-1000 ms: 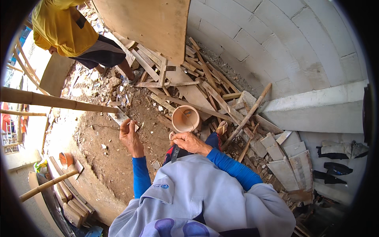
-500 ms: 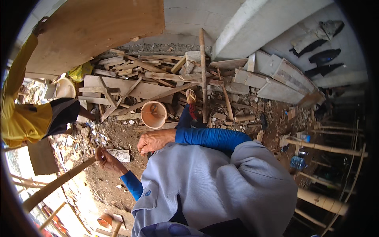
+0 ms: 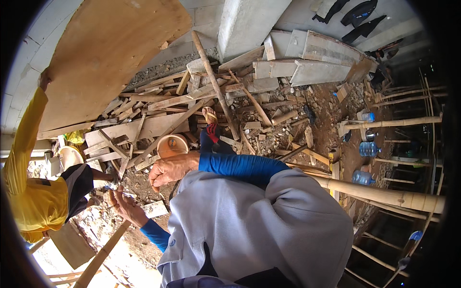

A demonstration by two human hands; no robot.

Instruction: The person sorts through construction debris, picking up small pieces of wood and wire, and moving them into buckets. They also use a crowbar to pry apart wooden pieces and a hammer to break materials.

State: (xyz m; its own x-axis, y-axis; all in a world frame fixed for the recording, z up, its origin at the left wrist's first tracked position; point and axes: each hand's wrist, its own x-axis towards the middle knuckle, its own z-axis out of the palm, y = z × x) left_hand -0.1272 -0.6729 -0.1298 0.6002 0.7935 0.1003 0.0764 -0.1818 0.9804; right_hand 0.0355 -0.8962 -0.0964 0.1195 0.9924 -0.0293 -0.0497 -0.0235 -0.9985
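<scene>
My left hand [image 3: 127, 207] is held out at the left with its fingers apart, above the rubble and just past the upper end of a bamboo pole [image 3: 103, 254]. A thin dark line shows by its fingertips, too small to name. In front of my chest, my right hand [image 3: 173, 169] hangs with curled fingers; whatever they hold, if anything, is hidden. Just beyond it stands an orange bucket [image 3: 172, 145], partly covered by the hand. My sandalled foot [image 3: 210, 115] rests among scrap wood.
At left, a co-worker in a yellow shirt [image 3: 41, 201] has a hand on a large plywood sheet [image 3: 115, 57]. Wood scraps [image 3: 158, 103] lie heaped by the wall. Grey boards [image 3: 321, 72] lean further right. Bamboo poles [image 3: 384, 192] and water bottles [image 3: 369, 149] are at the right.
The view has turned, moving the scene around me. My left hand has come away from the bamboo pole's end and its fingers have spread. My right hand stays curled near the bucket.
</scene>
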